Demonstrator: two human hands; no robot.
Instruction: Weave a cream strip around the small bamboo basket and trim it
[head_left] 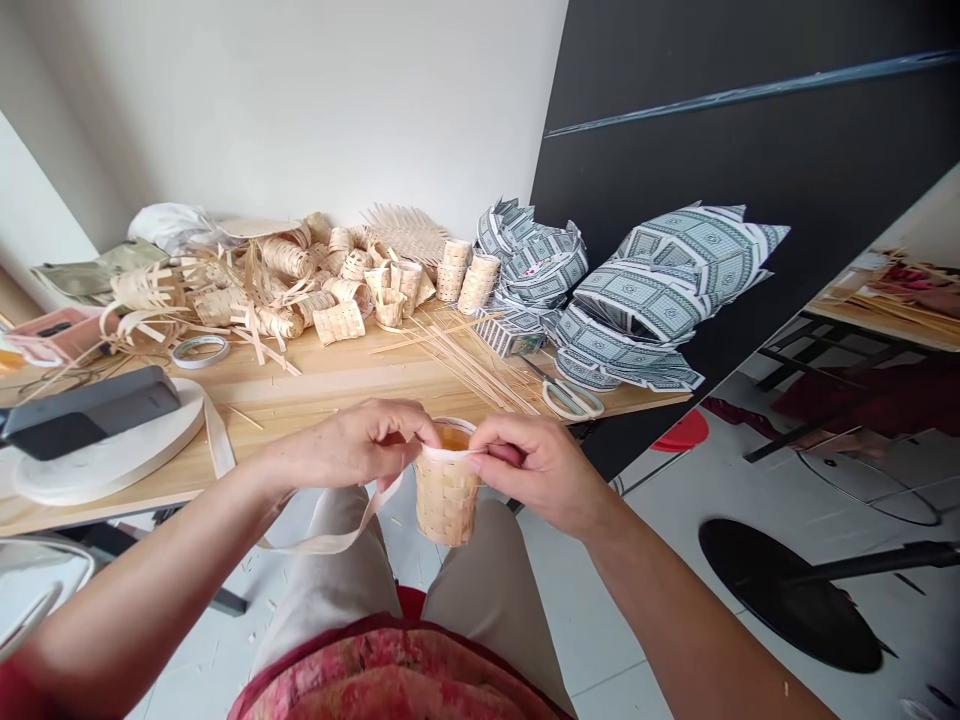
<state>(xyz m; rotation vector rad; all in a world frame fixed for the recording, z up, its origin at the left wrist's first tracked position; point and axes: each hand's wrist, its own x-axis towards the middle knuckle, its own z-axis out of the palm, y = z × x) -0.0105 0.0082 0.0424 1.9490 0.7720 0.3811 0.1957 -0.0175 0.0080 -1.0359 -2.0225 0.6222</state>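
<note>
A small woven wood-strip basket (pixel 448 505) hangs upright above my lap, its rim edged with a pale band. My left hand (pixel 379 440) is closed at the rim's left side, fingertips gripping the edge. From under it a cream ribbon (pixel 330 543) loops down and left. My right hand (pixel 534 465) pinches the right side of the rim between thumb and fingers. The ribbon also trails over the table edge from a wide flat roll (pixel 112 472) at the left, on which a dark phone-like device (pixel 97 410) lies.
Several woven baskets (pixel 339 323) and loose strips pile up along the wooden table (pixel 315 375). Scissors (pixel 571 398), a tape ring (pixel 200 351) and a pink tray (pixel 64 335) lie there too. Folded patterned paper pieces (pixel 637 290) stack at the right. A black round base (pixel 787 595) stands on the floor.
</note>
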